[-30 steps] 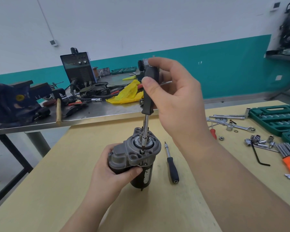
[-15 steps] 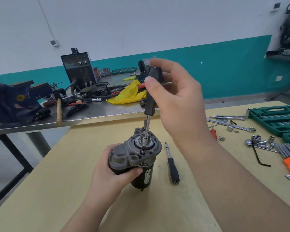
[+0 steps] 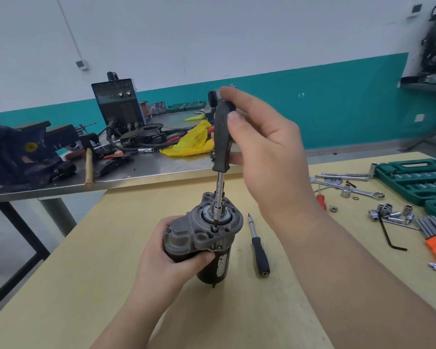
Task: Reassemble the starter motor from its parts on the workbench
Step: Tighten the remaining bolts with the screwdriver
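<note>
Between the curled fingers of my left hand (image 3: 171, 258) stands the starter motor (image 3: 207, 238), gripped around its dark body just under the grey end housing (image 3: 199, 230), my thumb wrapped across the front and the other fingers hidden behind. My right hand (image 3: 267, 157) is above it, thumb and fingertips pinching the black handle of the screwdriver (image 3: 222, 137), whose shaft drops straight from my fingers to a fastener in the housing's top face. I judge the job well along: body and end housing are already mated and sit as 1 unit, and I am driving 1 fastener home; whether the other holes in the housing are already filled I cannot tell from here, and I cannot see the far side. The motor's long axis runs nearly vertical, leaning slightly, with the housing end pointing up toward my right fingers and the dark tail end resting on the yellow workbench (image 3: 111, 285) below my left fingers. Just right of my left thumb, lying flat on the bench, is a 2nd driver (image 3: 259, 250). Well to the right of my right wrist lie loose sockets (image 3: 388, 212), a wrench (image 3: 358, 191) and a small nut (image 3: 333, 209), which may be leftover hardware.
</note>
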{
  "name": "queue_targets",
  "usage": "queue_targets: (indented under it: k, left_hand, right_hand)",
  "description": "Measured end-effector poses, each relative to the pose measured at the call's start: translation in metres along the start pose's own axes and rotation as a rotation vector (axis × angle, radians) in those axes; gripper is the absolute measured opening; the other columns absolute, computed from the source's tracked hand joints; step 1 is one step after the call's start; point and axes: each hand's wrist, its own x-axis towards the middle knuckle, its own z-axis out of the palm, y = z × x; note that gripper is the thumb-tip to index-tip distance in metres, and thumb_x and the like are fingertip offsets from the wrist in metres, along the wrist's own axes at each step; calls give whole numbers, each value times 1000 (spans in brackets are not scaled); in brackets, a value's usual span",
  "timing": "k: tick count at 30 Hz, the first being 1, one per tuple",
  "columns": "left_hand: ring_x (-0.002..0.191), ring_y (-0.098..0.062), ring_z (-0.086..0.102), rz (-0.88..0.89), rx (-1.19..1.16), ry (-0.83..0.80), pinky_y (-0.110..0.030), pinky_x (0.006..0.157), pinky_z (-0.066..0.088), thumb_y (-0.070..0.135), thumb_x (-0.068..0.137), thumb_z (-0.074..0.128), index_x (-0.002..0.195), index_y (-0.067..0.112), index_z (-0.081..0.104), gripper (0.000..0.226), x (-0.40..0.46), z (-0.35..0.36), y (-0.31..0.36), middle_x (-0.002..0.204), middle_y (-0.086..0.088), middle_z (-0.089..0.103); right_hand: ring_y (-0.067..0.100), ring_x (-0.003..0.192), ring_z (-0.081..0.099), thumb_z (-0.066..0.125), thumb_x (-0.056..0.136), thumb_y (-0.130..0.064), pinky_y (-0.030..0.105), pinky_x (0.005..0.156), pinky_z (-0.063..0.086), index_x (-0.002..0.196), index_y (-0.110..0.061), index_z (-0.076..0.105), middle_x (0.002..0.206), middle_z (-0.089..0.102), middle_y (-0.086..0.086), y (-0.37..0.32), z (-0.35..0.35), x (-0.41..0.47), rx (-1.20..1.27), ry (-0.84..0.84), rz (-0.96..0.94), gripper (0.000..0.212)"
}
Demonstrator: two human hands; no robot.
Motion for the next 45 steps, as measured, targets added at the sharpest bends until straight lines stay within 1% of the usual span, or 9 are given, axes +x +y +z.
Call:
queue_targets:
  k: [7, 9, 13, 19, 23, 26, 30, 38, 45]
  left_hand:
    - [107, -11, 77, -5, -8, 0, -23, 79, 63, 37, 58, 98, 119, 41, 68, 69, -1, 0, 1, 118, 5, 80]
    - [106, -11, 77, -8, -12, 2, -18, 81, 61, 36, 58, 98, 119, 41, 68, 68, -1, 0, 1, 117, 6, 80]
    - [106, -10, 77, -15, -6, 11, -29, 82, 60, 39, 56, 97, 120, 42, 67, 71, -1, 0, 0, 117, 7, 80]
    - [107, -12, 77, -26, -12, 5, -31, 85, 58, 39, 55, 98, 121, 41, 67, 72, -1, 0, 1, 118, 6, 80]
    - [107, -12, 77, -32, -4, 1, -35, 87, 58, 39, 54, 97, 121, 41, 67, 74, -1, -1, 1, 118, 7, 80]
    - [105, -11, 77, -24, -1, -1, -29, 80, 62, 39, 53, 98, 119, 42, 67, 73, 0, 0, 1, 117, 6, 80]
    - [104, -10, 77, -19, -8, -2, -13, 83, 57, 38, 53, 98, 117, 43, 68, 70, 0, 0, 2, 115, 6, 80]
    - [106, -10, 77, -16, -6, -4, -25, 78, 62, 40, 54, 98, 117, 43, 67, 70, -1, 0, 4, 117, 7, 80]
    - [106, -10, 77, -16, -20, -13, -12, 84, 56, 37, 55, 98, 119, 42, 68, 71, -1, 0, 5, 118, 6, 80]
  right_hand:
    - [18, 96, 71, 72, 99, -23, 45, 80, 66, 129, -32, 71, 101, 72, -13, 1, -1, 1, -127, 23, -79, 31]
    - [14, 99, 71, 67, 101, -27, 46, 84, 66, 130, -31, 72, 106, 73, -15, 1, 0, 0, -99, 24, -56, 30]
    - [20, 109, 73, 54, 106, -18, 47, 85, 67, 133, -28, 71, 116, 76, -6, 0, -1, 0, -9, -8, -1, 34]
    - [15, 94, 71, 71, 99, -23, 47, 80, 66, 128, -32, 71, 98, 73, -17, 0, -1, 0, -107, 8, -74, 30]
    - [20, 103, 74, 59, 103, -27, 51, 82, 67, 128, -31, 72, 109, 76, -7, 0, 0, 0, -31, 0, -14, 29]
    - [27, 103, 74, 55, 104, -22, 51, 78, 67, 128, -31, 71, 110, 76, 0, -1, 0, -1, -15, -14, -10, 31]
    - [19, 93, 73, 71, 99, -24, 48, 76, 67, 125, -34, 71, 98, 74, -12, -1, -1, 0, -104, 8, -75, 28]
    - [21, 103, 75, 56, 106, -17, 44, 78, 68, 131, -26, 72, 111, 77, -2, -2, -1, -1, -9, -2, -8, 31]
    - [15, 94, 73, 72, 99, -23, 45, 80, 67, 124, -31, 72, 100, 75, -11, -3, -1, -1, -94, 22, -68, 27]
